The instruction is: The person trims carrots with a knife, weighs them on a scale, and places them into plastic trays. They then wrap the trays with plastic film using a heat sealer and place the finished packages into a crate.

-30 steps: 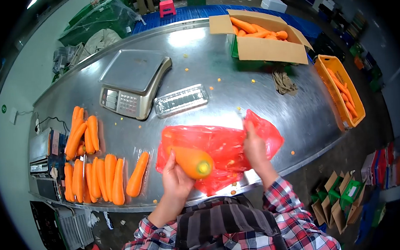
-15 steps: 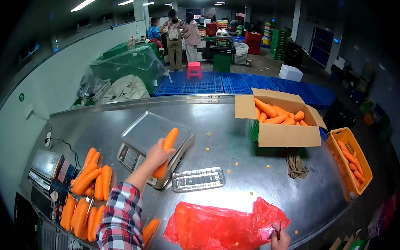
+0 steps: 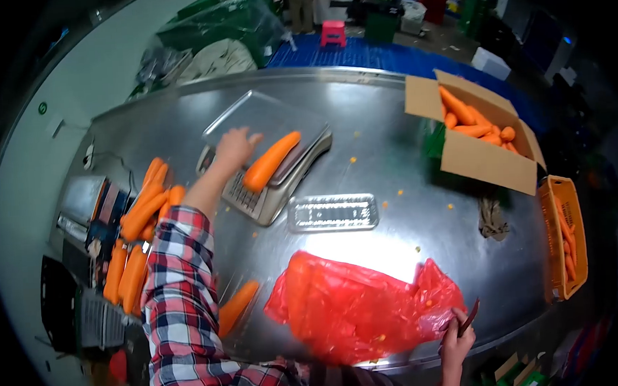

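A carrot lies slanted on the tray of the scale. Just left of it is my left hand, fingers apart, over the scale's left side and holding nothing. My right hand is closed around a small dark knife at the right end of the red plastic bag. Through the bag's left part shows an orange carrot shape. Between scale and bag sits a clear plastic tray. Another carrot lies beside my left sleeve.
Packed carrots lie at the left near a second device. A cardboard box of carrots stands at the back right, with an orange crate of carrots and a crumpled cloth nearby. People's legs show in the background.
My left hand has let go of the carrot, which now rests on the scale, and has moved off to its left. The view has tilted down. My right hand still holds the knife.
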Available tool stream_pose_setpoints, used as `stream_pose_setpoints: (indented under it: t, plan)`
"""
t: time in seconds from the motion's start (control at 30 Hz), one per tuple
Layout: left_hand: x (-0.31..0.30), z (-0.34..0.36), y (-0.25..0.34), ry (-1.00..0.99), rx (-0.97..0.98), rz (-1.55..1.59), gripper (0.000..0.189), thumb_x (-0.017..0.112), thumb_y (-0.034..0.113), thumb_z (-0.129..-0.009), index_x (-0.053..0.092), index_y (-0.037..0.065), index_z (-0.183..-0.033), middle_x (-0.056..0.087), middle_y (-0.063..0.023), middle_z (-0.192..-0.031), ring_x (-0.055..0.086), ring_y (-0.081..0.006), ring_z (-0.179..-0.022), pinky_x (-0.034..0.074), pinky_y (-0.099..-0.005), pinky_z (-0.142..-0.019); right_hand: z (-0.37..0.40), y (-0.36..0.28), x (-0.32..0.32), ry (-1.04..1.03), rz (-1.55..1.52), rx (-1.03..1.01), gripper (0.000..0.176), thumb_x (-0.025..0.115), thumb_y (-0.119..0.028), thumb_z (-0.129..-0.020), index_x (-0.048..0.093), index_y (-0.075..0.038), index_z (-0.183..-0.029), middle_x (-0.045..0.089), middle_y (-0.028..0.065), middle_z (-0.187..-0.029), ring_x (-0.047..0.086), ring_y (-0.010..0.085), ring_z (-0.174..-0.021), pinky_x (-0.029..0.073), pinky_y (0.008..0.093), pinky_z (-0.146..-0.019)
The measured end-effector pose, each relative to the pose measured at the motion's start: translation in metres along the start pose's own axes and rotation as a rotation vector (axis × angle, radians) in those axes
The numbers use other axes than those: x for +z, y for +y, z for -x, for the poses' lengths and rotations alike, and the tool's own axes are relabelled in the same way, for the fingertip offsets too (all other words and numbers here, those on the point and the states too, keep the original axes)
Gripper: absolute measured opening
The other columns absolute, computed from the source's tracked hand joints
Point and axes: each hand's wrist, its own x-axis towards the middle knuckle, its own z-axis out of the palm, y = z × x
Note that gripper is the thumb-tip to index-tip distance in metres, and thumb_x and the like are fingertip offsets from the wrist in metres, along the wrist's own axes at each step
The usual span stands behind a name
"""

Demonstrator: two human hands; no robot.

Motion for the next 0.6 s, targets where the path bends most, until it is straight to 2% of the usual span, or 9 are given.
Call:
stream_pose_setpoints:
  t: [0.07,0.2,0.23,0.3,0.43,0.53,0.57,0.6]
  plan:
    - [-0.030,0.007,-0.025,-0.022,-0.010,0.056,0.046,0.053,0.045,-0.085,0.061,0.007,-0.110,0.059,-0.0190,-0.107,0.058,-0.0358,-0.097,0.047,-0.0447,-0.082,-0.002,-0.007,0.004,-0.024,-0.091,0.086,0.019,0.048,0.002,-0.089,0.060,0.002,-0.104,0.057,0.0061,-0.069,0.052,0.0087,-0.060,0.042,0.0226,-0.055]
    - [-0.079,0.028,-0.051,0.094,-0.019,0.018,0.043,0.056,0.039,-0.085,0.061,0.005,-0.110,0.061,-0.0180,-0.104,0.058,-0.0336,-0.097,0.046,-0.0428,-0.082,-0.002,-0.012,0.014,-0.089,-0.099,0.121,0.018,0.047,0.002,-0.090,0.059,0.002,-0.103,0.057,0.0058,-0.070,0.053,0.0089,-0.061,0.042,0.0219,-0.057]
    - [-0.096,0.036,-0.045,0.053,-0.073,0.104,0.040,0.057,0.034,-0.084,0.061,0.005,-0.110,0.061,-0.0178,-0.103,0.057,-0.0339,-0.099,0.045,-0.0425,-0.084,-0.002,-0.012,0.017,-0.095,-0.104,0.090,0.019,0.047,0.002,-0.090,0.059,0.002,-0.104,0.058,0.0060,-0.071,0.053,0.0090,-0.061,0.042,0.0220,-0.057]
    - [-0.100,0.036,-0.060,0.122,-0.065,0.074,0.038,0.057,0.032,-0.083,0.062,0.005,-0.109,0.061,-0.0175,-0.103,0.057,-0.0333,-0.099,0.045,-0.0416,-0.084,0.000,-0.011,0.023,-0.099,-0.110,0.030,0.019,0.047,0.002,-0.090,0.059,0.002,-0.105,0.058,0.0063,-0.072,0.054,0.0093,-0.062,0.042,0.0220,-0.057]
    - [-0.094,0.025,-0.080,0.181,-0.016,0.095,0.038,0.060,0.026,-0.080,0.060,0.007,-0.113,0.059,-0.0156,-0.106,0.056,-0.0326,-0.100,0.046,-0.0401,-0.083,0.004,0.000,0.027,-0.057,-0.082,0.008,0.018,0.048,-0.005,-0.092,0.061,-0.002,-0.104,0.056,0.0037,-0.067,0.048,0.0074,-0.051,0.038,0.0181,-0.049]
    - [-0.073,0.024,-0.080,0.209,0.145,-0.071,0.045,0.063,0.020,-0.077,0.054,0.011,-0.121,0.058,-0.0141,-0.107,0.054,-0.0320,-0.102,0.047,-0.0389,-0.082,0.008,-0.005,0.026,-0.067,-0.094,0.022,0.018,0.048,-0.005,-0.092,0.061,-0.001,-0.104,0.056,0.0035,-0.065,0.047,0.0065,-0.049,0.037,0.0183,-0.047]
    - [-0.067,0.023,-0.080,0.146,0.188,-0.160,0.056,0.062,0.013,-0.075,0.046,0.015,-0.129,0.056,-0.0121,-0.108,0.053,-0.0314,-0.102,0.047,-0.0387,-0.082,0.011,-0.010,0.026,-0.062,-0.111,0.033,0.018,0.048,-0.004,-0.092,0.061,-0.001,-0.104,0.056,0.0035,-0.065,0.046,0.0062,-0.049,0.036,0.0185,-0.046]
    - [-0.056,0.022,-0.081,0.117,0.268,-0.192,0.059,0.062,0.011,-0.075,0.044,0.017,-0.130,0.052,-0.0122,-0.116,0.050,-0.0313,-0.108,0.045,-0.0396,-0.087,0.013,-0.013,0.026,-0.054,-0.127,0.045,0.018,0.048,-0.004,-0.092,0.060,0.000,-0.104,0.055,0.0035,-0.064,0.046,0.0058,-0.048,0.036,0.0186,-0.045]
